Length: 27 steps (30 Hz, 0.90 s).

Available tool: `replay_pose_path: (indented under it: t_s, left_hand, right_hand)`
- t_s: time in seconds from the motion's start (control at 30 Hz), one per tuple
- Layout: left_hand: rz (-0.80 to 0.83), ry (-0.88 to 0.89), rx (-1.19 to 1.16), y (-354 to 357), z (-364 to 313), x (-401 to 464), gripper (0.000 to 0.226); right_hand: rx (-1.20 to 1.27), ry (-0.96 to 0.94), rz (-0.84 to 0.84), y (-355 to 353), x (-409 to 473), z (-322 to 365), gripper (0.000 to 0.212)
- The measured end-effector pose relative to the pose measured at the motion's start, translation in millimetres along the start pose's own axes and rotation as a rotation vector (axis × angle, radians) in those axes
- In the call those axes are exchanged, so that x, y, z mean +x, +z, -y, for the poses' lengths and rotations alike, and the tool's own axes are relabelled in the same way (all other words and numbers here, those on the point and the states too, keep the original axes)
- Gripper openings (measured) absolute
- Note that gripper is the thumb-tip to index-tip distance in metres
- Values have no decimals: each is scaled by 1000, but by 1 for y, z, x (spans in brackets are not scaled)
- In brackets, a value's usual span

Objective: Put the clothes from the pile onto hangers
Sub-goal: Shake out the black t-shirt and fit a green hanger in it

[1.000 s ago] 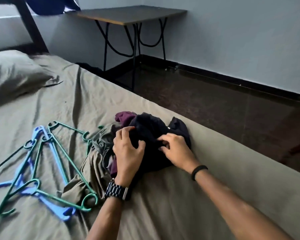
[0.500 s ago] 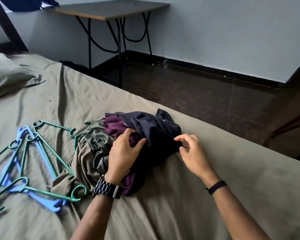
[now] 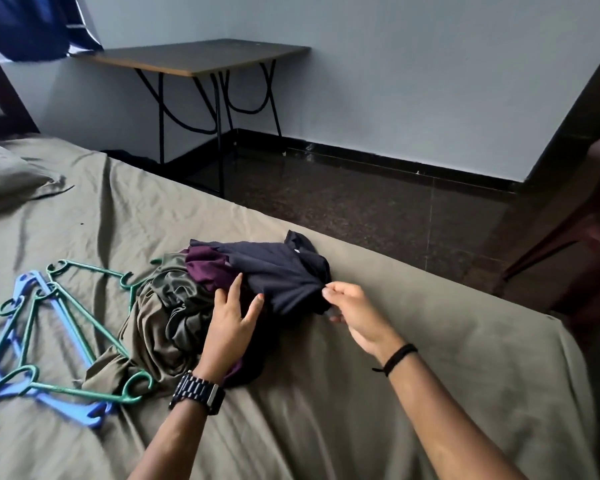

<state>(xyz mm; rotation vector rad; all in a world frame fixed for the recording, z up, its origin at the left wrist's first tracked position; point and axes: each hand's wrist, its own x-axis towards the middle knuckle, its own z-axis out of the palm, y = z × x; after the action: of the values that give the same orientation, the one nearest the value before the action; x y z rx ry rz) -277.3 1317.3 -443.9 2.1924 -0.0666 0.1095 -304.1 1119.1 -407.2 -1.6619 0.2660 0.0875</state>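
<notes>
Navy garment (image 3: 278, 275) edge pinched by right hand (image 3: 352, 311); left hand (image 3: 231, 323) spread flat on pile (image 3: 177, 306).

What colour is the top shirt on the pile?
Dark navy blue, seen from the head camera; the right hand pinches its edge.

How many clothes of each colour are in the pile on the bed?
navy garment: 1
purple garment: 1
olive-green garment: 1, as far as the bunched cloth shows
Total: 3
</notes>
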Motion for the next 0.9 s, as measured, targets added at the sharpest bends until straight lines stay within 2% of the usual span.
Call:
replay_pose_path:
  t_s: [0.1, 0.23, 0.37, 0.5, 0.6, 0.67, 0.77, 0.83, 0.9]
  left_hand:
    - [48, 68, 70, 3, -6, -4, 61]
    - [-24, 69, 159, 1, -1, 1, 72]
    - [-54, 123, 204, -10, -4, 13, 51]
    - [-184, 141, 82, -21, -11, 30, 29]
    - [-328, 86, 111, -25, -10, 41, 28]
    - [-385, -10, 168, -27, -9, 46, 28]
    - [-355, -159, 447, -22, -5, 52, 35]
    - [-372, -46, 554, -12, -12, 49, 42]
    - [-373, 266, 483, 5, -31, 40, 41]
  right_hand:
    - [432, 93, 158, -15, -14, 16, 20]
    - [730, 71, 148, -14, -27, 41, 21]
    - [829, 1, 107, -16, -32, 67, 22]
    - [907, -121, 31, -32, -38, 89, 25]
    - [954, -227, -32, -54, -44, 103, 18]
    - [995, -294, -77, -73, -50, 108, 7]
    - [965, -344, -161, -100, -60, 113, 16]
    - [897, -325, -190, -115, -64, 108, 19]
    - [787, -323, -187, -127, -70, 97, 15]
